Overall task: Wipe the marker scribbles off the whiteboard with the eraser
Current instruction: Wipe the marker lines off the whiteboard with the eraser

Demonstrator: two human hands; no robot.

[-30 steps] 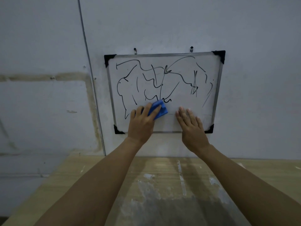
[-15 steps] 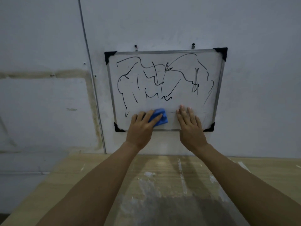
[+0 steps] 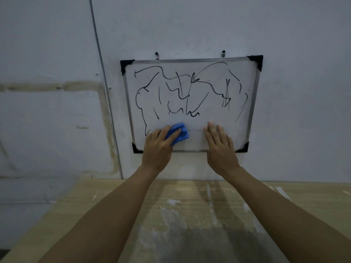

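Observation:
A small whiteboard (image 3: 212,118) with a metal frame and black corner caps hangs on the grey wall. Black marker scribbles (image 3: 182,92) cover its upper and middle area; the bottom strip looks mostly wiped. My left hand (image 3: 158,147) grips a blue eraser (image 3: 179,132) and presses it against the board's lower left part. My right hand (image 3: 219,145) lies flat with straight fingers on the lower right part of the board, over its bottom edge.
Two hooks (image 3: 223,53) hold the board on the wall. A thin vertical pipe (image 3: 106,95) runs down the wall left of the board. Below stands a wooden table (image 3: 180,215) with white paint smears.
My left hand has slid the eraser down and to the left along the board's lower area. My right hand has stayed pressed on the board.

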